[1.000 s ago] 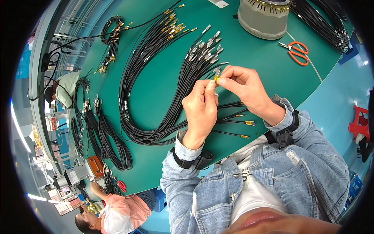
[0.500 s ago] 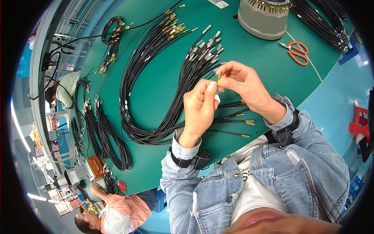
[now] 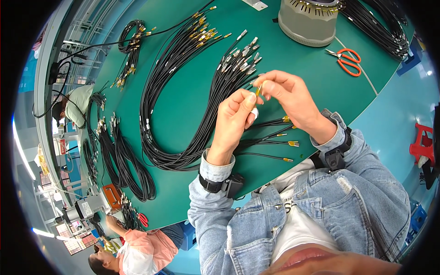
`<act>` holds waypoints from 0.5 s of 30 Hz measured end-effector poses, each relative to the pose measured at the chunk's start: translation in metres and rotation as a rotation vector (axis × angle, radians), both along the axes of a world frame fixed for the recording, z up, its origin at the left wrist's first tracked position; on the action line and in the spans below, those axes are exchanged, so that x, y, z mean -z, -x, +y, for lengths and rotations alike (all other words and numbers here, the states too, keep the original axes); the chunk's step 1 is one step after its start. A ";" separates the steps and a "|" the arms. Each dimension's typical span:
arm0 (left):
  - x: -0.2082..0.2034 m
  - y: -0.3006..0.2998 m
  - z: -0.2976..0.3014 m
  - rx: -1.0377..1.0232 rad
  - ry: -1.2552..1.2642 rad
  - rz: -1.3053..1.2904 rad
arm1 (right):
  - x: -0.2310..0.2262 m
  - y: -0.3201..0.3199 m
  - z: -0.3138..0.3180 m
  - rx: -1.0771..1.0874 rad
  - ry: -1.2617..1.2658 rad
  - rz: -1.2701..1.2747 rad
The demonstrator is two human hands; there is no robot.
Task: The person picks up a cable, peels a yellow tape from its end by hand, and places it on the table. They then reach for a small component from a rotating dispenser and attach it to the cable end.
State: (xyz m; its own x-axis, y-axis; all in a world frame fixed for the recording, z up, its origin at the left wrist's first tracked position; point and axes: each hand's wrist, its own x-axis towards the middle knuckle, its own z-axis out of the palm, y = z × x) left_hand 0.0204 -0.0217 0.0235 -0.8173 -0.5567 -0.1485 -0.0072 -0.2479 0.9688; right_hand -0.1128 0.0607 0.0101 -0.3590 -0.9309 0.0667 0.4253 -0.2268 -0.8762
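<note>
My left hand [image 3: 234,117] pinches a small yellow-and-silver cable connector [image 3: 259,90] between thumb and forefinger, above the green table. Close against it, my right hand [image 3: 291,98] has its thumb and curled forefinger at the connector's upper end. A white wrap or scrap [image 3: 255,112] shows at a finger of my left hand. Behind and below my hands lies a large curved bundle of black cables [image 3: 151,128], with silver connectors [image 3: 240,59] at one end and yellow ones [image 3: 201,32] at the other. Several loose cable ends [image 3: 293,144] reach out below my right hand.
Orange-handled scissors [image 3: 349,62] lie to the right, near a grey round machine [image 3: 307,23]. More black cables sit at the far right [image 3: 380,32] and left [image 3: 130,165]. A person in a pink-and-white top [image 3: 146,250] works at the lower left; a red stool [image 3: 421,144] stands right.
My right thumb has lifted a little and the fingertips have shifted at the connector, showing more of it. My left hand has tilted slightly, still pinching it.
</note>
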 end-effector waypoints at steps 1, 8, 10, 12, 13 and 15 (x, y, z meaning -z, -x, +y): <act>-0.002 -0.001 0.002 -0.014 -0.020 -0.019 | -0.001 0.000 0.001 0.047 0.008 0.066; 0.000 0.002 0.009 -0.036 0.000 -0.005 | 0.003 0.003 0.000 -0.089 0.104 0.072; 0.002 0.001 0.006 0.017 0.055 -0.058 | 0.005 0.004 0.001 -0.101 0.115 0.062; 0.003 0.002 0.006 0.047 0.083 -0.079 | 0.007 0.005 0.002 -0.070 0.049 0.066; 0.003 0.002 0.006 0.057 0.088 -0.086 | 0.008 0.006 0.003 -0.057 0.015 0.066; 0.003 0.004 0.007 0.077 0.098 -0.101 | 0.009 0.011 0.005 -0.072 -0.021 0.095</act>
State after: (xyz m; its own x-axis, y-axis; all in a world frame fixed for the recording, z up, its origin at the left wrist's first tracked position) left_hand 0.0168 -0.0148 0.0201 -0.8416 -0.5092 -0.1800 -0.1207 -0.1476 0.9817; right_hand -0.1241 0.0655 0.0007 -0.2844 -0.9556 0.0772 0.3550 -0.1798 -0.9174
